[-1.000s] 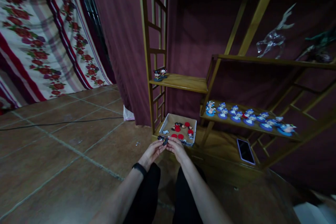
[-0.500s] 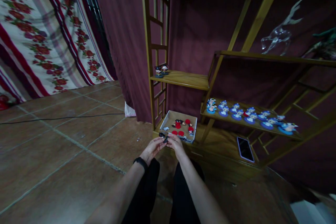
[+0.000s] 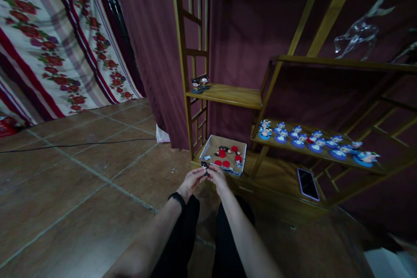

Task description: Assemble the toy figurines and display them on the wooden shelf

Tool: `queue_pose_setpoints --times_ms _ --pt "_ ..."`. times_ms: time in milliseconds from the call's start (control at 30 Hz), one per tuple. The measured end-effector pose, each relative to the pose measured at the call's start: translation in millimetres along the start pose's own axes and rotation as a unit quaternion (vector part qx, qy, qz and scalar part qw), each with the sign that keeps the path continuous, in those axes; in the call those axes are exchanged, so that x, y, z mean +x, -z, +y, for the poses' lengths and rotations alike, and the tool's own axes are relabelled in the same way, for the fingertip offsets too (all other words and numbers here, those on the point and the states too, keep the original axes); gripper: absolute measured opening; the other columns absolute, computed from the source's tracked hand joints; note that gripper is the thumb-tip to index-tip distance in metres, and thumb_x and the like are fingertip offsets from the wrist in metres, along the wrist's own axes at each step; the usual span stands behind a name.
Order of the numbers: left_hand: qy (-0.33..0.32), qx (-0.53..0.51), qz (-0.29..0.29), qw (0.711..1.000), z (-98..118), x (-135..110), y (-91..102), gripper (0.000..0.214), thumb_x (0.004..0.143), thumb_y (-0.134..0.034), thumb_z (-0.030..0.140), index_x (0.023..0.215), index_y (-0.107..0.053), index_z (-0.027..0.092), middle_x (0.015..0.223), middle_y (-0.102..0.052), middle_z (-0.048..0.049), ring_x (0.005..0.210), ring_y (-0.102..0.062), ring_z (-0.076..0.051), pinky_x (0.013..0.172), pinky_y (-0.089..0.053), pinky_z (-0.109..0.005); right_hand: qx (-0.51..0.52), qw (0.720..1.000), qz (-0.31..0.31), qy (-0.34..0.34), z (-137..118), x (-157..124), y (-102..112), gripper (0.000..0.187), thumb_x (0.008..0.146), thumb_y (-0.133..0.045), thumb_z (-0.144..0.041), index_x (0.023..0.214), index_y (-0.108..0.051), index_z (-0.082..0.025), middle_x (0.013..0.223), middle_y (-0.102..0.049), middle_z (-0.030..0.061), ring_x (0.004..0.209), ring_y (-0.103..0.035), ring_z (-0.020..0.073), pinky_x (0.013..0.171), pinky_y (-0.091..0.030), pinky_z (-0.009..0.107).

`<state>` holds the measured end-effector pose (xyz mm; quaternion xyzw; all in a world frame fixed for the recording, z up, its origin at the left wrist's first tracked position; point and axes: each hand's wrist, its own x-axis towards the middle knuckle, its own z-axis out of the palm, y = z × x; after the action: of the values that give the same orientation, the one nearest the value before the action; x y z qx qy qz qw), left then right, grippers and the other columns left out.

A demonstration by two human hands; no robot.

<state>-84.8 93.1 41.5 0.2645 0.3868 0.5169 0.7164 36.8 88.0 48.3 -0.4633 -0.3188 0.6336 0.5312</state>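
Observation:
A small dark-haired figurine [image 3: 205, 166] is pinched upright between my two hands, its lower part partly covered by fingers. My left hand [image 3: 193, 181], with a black band on the wrist, grips it from the left. From the right, my right hand [image 3: 216, 176] closes on the same figurine. Just beyond my fingers sits an open shallow box [image 3: 211, 142] holding red round bases [image 3: 226, 163] and several loose figurine parts [image 3: 238, 162]. Two similar figurines [image 3: 196, 85] stand at the left end of the wooden shelf [image 3: 233, 95] above.
Several blue-and-white figurines [image 3: 299, 140] stand in rows on the right shelf. A phone [image 3: 308, 183] lies on the lowest board. A clear glass deer [image 3: 361, 34] stands on the upper shelf. The wooden post [image 3: 181, 43] rises left of the box. A cable [image 3: 78, 145] crosses the tiled floor.
The figurine has turned from tilted to more upright between my fingers. Both hands still hold it. The view has shifted slightly.

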Motion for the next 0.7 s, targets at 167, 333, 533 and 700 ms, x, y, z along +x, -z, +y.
queue_pose_setpoints --times_ms 167,333,533,700 --pt "-0.002 -0.009 0.005 1.0 -1 2 3.7 0.016 0.065 -0.068 0.005 0.081 -0.067 0.007 0.076 -0.07 -0.0113 0.069 -0.066 -0.016 0.068 -0.054 -0.025 0.039 0.999 -0.025 -0.014 1 2 1 0.034 0.054 -0.069 -0.033 0.084 -0.061 -0.018 0.076 -0.066 0.0005 0.066 -0.06 0.0131 0.065 -0.047 0.025" --pt "-0.015 -0.001 0.006 1.0 -5 3 6.8 0.015 0.063 -0.071 0.009 0.078 -0.068 0.007 0.073 -0.07 -0.0101 0.066 -0.066 -0.015 0.064 -0.054 -0.023 0.045 0.998 -0.049 -0.008 0 -2 4 0.029 0.054 -0.07 -0.031 0.079 -0.063 -0.018 0.077 -0.067 0.0011 0.069 -0.061 0.0135 0.067 -0.047 0.026" --pt "-0.033 -0.003 0.011 0.999 -11 3 6.5 0.013 0.063 -0.07 0.007 0.077 -0.068 0.008 0.072 -0.07 -0.0092 0.067 -0.066 -0.016 0.063 -0.055 -0.023 0.049 0.998 -0.049 -0.006 4 1 6 0.027 0.054 -0.07 -0.027 0.078 -0.064 -0.018 0.077 -0.068 0.0019 0.069 -0.061 0.0147 0.067 -0.047 0.027" --pt "-0.03 0.01 0.021 0.999 -12 1 5.8 0.012 0.064 -0.068 0.007 0.076 -0.068 0.007 0.072 -0.07 -0.0096 0.065 -0.066 -0.016 0.063 -0.055 -0.024 0.054 0.996 -0.065 -0.03 8 7 8 0.022 0.054 -0.071 -0.023 0.074 -0.064 -0.015 0.072 -0.067 0.0025 0.066 -0.061 0.0143 0.067 -0.047 0.028"
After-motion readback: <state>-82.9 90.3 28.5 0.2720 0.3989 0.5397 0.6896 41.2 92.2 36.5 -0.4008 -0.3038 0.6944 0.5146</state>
